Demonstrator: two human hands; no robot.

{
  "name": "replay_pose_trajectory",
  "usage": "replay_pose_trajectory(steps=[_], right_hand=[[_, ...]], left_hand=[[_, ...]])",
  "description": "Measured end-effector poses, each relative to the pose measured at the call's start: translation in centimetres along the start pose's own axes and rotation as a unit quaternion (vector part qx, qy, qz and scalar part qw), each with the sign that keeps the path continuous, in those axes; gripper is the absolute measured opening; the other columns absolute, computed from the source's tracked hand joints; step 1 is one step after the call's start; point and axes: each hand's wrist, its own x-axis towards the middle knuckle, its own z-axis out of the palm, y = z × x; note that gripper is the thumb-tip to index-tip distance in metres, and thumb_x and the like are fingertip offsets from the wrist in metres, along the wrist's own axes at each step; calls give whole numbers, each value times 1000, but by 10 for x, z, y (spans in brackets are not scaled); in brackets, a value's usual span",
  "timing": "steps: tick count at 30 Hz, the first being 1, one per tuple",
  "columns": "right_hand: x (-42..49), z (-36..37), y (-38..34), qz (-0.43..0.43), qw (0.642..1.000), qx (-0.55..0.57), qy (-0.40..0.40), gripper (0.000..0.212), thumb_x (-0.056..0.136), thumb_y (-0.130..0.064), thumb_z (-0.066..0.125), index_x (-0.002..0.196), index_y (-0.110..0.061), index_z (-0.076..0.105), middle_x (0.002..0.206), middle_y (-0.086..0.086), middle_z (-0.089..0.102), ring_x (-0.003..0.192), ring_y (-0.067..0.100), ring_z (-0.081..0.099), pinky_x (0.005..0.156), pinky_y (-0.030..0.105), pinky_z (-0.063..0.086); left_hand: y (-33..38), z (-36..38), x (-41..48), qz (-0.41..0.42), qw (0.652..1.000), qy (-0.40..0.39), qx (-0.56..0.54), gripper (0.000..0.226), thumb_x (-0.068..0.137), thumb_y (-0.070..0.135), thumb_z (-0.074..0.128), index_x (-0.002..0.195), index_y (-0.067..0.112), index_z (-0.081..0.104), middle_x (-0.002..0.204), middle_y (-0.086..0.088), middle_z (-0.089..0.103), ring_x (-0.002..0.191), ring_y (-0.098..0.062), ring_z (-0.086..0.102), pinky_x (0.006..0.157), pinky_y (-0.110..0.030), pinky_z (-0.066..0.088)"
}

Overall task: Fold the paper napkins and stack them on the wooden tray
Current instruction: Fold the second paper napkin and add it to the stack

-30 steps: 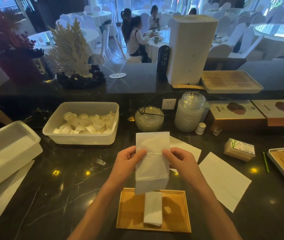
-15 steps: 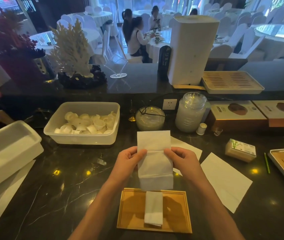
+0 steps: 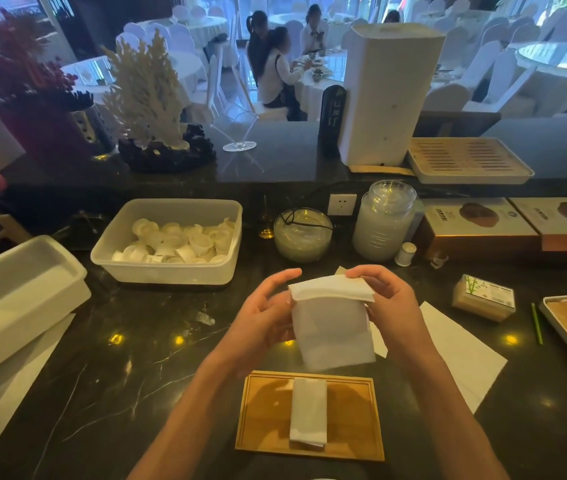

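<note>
1. Napkins, near first: one narrow folded white paper napkin (image 3: pixel 308 412) lies lengthwise on the rectangular wooden tray (image 3: pixel 264 415), at the black marble counter's (image 3: pixel 129 368) near edge.
2. Above the tray, a second white paper napkin (image 3: pixel 332 323) hangs in the air, its top edge bent over.
3. The right hand (image 3: pixel 391 303) pinches that bent top corner, fingers closed on it; the left hand (image 3: pixel 263 315) backs the sheet's left edge, fingers loosely spread.
4. Flat white sheets (image 3: pixel 462 351) lie right of the hands.
5. Farther back sits a translucent plastic tub of small white cups (image 3: pixel 171 242).
</note>
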Motion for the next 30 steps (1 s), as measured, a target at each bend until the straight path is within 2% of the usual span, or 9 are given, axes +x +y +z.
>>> replay_pose_trajectory(steps=[3,6,9,12,19,22,24,26,30], right_hand=[[1,-2,-3,-51,998,-26,11,23,91,-7,69,94,-30,72,93,-21,74,94,0,70,62,14,57],[2,-5,-3,-61,997,-33,22,23,92,-6,67,85,-28,73,91,-19,74,92,0,70,60,13,57],[4,-8,-2,-59,998,-35,17,27,92,-2,65,80,-24,72,93,-19,74,94,-2,69,61,14,57],[6,-10,-2,-66,997,-45,8,30,93,0,63,77,-24,72,92,-22,74,97,-4,68,62,13,57],[9,-14,-2,-67,993,-88,-35,46,97,-1,58,73,-38,72,94,-25,71,99,-7,65,64,11,56],[12,-13,-2,-16,996,-63,-62,32,102,-20,54,93,-46,71,100,-24,70,101,1,67,65,14,57],[14,-11,0,82,993,-22,-83,17,99,-38,54,104,-49,66,109,-14,68,99,15,69,68,24,62],[11,-13,5,126,985,-20,-115,22,88,-51,61,111,-52,63,112,-14,67,99,18,70,75,33,64],[-1,-13,14,138,976,-37,-163,43,71,-53,71,111,-50,56,89,-34,73,88,-5,72,62,19,59]], left_hand=[[1,3,-1,-37,999,-12,-17,30,100,45,54,123,32,68,123,-3,73,112,-24,72,77,-34,63],[3,4,1,-85,994,-21,-58,54,95,63,39,125,28,66,126,-6,73,115,-29,71,85,-44,63],[8,6,3,-89,995,-35,-21,58,91,70,41,127,31,63,124,-2,74,113,-28,72,83,-41,63],[11,7,4,-77,996,-32,35,41,95,57,56,125,30,62,120,0,74,109,-25,74,83,-39,64],[11,3,4,-69,996,-13,53,33,94,32,69,123,23,60,110,1,75,104,-22,75,74,-29,63],[8,0,6,-57,995,18,83,28,95,20,68,122,21,60,115,-3,74,106,-22,74,84,-39,64],[8,-1,6,-49,994,36,91,26,96,16,67,121,22,61,117,-3,73,107,-20,74,87,-43,64],[8,-2,7,-42,994,45,95,24,97,15,65,119,23,61,117,-2,73,107,-19,74,85,-41,64],[5,-4,7,-33,991,58,113,20,101,17,59,119,26,60,118,0,71,109,-19,71,82,-36,65]])
